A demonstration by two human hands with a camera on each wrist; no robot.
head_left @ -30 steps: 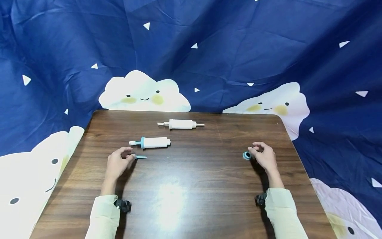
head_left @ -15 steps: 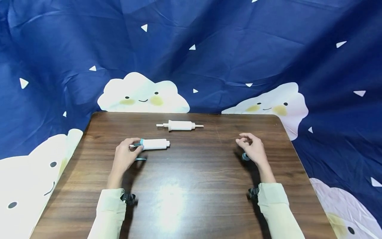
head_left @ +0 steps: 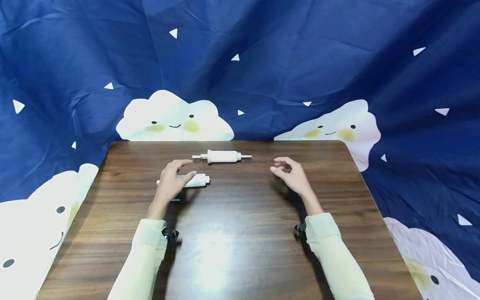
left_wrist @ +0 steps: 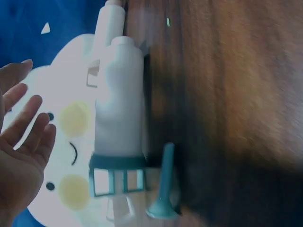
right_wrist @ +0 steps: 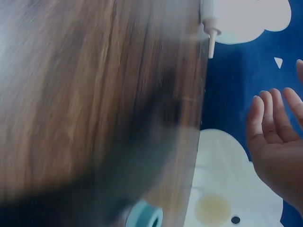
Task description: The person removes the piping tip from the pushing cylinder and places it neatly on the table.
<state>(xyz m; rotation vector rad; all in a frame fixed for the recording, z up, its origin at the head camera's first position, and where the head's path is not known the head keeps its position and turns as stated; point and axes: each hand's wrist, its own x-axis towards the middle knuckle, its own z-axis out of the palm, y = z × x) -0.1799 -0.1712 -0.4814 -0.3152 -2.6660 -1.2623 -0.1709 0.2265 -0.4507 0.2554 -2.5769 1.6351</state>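
Note:
My left hand (head_left: pixel 172 181) hovers over a white toy syringe with a blue collar (head_left: pixel 198 180), its fingers loosely bent and holding nothing. The left wrist view shows this blue-collared syringe (left_wrist: pixel 119 99) whole, with a blue funnel-shaped nozzle (left_wrist: pixel 164 184) lying beside it. Farther back on the table lies an all-white toy syringe (head_left: pixel 223 156) with a thin tip pointing right. To its right, my right hand (head_left: pixel 294 175) is in the air, fingers relaxed and nothing in them. A blue ring-shaped cap (right_wrist: pixel 144 215) shows in the right wrist view; in the head view the right arm hides it.
The brown wooden table (head_left: pixel 240 233) carries all the parts. A dark blue curtain (head_left: pixel 285 62) with clouds and white triangles hangs right behind its far edge.
Both hands have moved forward and inward: the left from beside the blue nozzle to over the blue-collared syringe, the right away from the blue cap toward the all-white syringe. The parts lie where they were.

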